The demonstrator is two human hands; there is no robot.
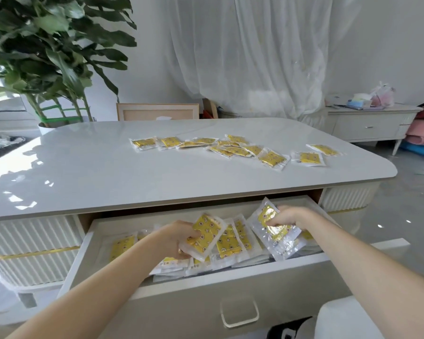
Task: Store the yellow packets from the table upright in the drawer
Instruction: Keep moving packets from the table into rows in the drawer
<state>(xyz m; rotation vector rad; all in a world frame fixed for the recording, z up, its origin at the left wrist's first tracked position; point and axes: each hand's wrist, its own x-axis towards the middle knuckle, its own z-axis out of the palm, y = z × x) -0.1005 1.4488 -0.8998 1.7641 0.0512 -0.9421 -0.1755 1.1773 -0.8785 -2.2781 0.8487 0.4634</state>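
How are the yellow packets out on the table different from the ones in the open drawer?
The packets on the table lie flat, scattered in a loose row; the packets in the drawer stand tilted on edge, packed close together. The table ones lie untouched, while the left hand and right hand each grip a packet in the drawer. Both groups look alike: yellow patterned contents in clear wrappers.

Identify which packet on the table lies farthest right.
The packet near the table's far right corner; it lies apart, beyond the packet beside it, while the rest cluster further left.
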